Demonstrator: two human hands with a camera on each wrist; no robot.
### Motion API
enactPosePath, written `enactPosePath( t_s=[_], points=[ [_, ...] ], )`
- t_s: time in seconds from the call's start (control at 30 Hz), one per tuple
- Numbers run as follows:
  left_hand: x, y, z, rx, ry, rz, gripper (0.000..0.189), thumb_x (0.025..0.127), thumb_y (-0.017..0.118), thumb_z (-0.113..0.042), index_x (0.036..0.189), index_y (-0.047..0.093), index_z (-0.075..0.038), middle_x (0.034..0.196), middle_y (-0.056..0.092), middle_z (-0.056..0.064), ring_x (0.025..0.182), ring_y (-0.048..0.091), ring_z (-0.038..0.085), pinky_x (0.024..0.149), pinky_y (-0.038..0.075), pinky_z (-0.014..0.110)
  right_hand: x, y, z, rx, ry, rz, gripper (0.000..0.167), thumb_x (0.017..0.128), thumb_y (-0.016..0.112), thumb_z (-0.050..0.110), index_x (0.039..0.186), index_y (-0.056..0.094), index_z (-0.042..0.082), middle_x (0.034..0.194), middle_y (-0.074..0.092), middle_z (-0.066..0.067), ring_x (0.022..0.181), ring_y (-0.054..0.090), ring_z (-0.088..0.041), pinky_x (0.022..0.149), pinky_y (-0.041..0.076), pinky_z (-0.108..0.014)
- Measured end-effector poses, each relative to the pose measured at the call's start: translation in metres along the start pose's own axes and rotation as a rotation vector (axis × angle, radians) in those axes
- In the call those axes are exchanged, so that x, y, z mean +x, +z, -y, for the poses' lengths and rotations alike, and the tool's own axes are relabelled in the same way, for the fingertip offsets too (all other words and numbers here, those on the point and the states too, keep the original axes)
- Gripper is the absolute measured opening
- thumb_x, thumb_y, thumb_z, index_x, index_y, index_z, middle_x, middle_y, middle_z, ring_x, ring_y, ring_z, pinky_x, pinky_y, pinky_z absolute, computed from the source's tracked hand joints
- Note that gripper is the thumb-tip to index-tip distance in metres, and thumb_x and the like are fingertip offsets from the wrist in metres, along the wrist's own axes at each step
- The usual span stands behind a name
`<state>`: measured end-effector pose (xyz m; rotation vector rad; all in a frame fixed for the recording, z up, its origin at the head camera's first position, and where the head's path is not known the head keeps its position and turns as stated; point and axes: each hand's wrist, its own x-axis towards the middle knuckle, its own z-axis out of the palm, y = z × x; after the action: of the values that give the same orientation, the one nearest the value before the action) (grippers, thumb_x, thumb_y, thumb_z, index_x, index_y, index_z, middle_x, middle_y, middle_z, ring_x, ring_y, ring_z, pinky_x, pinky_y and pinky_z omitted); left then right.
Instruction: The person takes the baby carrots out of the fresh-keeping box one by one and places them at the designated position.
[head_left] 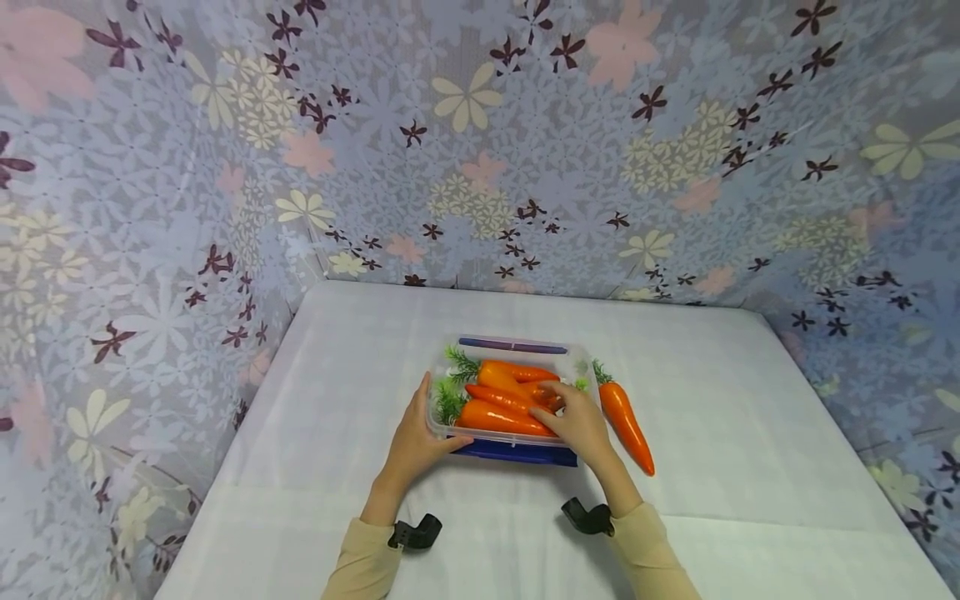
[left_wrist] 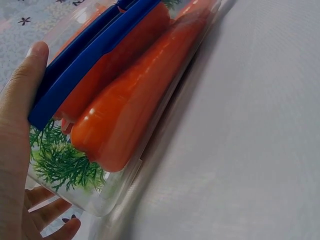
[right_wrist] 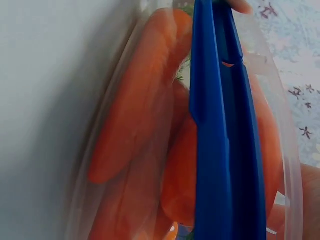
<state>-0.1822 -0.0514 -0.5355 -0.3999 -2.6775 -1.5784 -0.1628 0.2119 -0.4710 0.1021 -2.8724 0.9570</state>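
Note:
A clear plastic food container (head_left: 442, 431) with blue latches (head_left: 517, 452) stands without a lid on top, filled with several glossy orange carrots (head_left: 502, 415) with feathery green tops (head_left: 448, 402). My left hand (head_left: 412, 437) grips its near left corner. In the left wrist view the thumb (left_wrist: 31, 70) lies beside the blue latch, the fingers round the container's side. Over the right end, my right hand (head_left: 581, 419) reaches inside, thumb and fingers pinching a carrot (head_left: 498, 398) on top of the pile. The right wrist view mostly shows carrots through the clear wall, the fingers largely hidden.
One more carrot (head_left: 628, 425) lies on the white tablecloth (head_left: 720, 417), just right of the container. Behind and at the sides hangs flowered cloth (head_left: 480, 167). Black wrist cameras (head_left: 418, 532) sit on both wrists.

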Motion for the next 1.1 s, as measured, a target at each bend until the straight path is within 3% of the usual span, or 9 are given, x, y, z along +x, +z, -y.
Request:
enactPosePath(
  t_s=[0.43,0.87,1.1],
  points=[
    [-0.0018,-0.0009,0.0011,0.016,0.001,0.002,0.121,0.066,0.082,-0.052,0.155,0.009,-0.017,0.158,0.023,0.016,0.143,0.027,0.037,0.113,0.028,0.057,0.0019,0.0057,0.002,-0.182,0.059,0.028,0.047,0.078,0.071,0.052,0.1,0.072,0.011,0.083,0.069,-0.003,0.064,0.054,-0.014,0.055,0.042,-0.022],
    [-0.0003,0.0005,0.0009,0.022,0.016,-0.008,0.121,0.065,0.083,-0.051,0.155,0.009,-0.017,0.157,0.024,0.016,0.143,0.028,0.037,0.113,0.029,0.056,0.0005,0.0034,0.002,-0.16,0.064,0.039,0.056,0.077,0.07,0.057,0.113,0.069,0.013,0.1,0.068,-0.005,0.075,0.058,-0.016,0.058,0.044,-0.023],
    [-0.0007,0.0009,-0.0002,0.023,0.019,-0.007,0.122,0.065,0.082,-0.053,0.155,0.009,-0.016,0.157,0.024,0.015,0.143,0.028,0.036,0.113,0.029,0.056,0.0003,0.0018,0.0024,-0.13,0.04,0.026,0.066,0.069,0.076,0.058,0.115,0.067,0.011,0.097,0.064,-0.006,0.071,0.053,-0.016,0.056,0.041,-0.022]
  ],
)
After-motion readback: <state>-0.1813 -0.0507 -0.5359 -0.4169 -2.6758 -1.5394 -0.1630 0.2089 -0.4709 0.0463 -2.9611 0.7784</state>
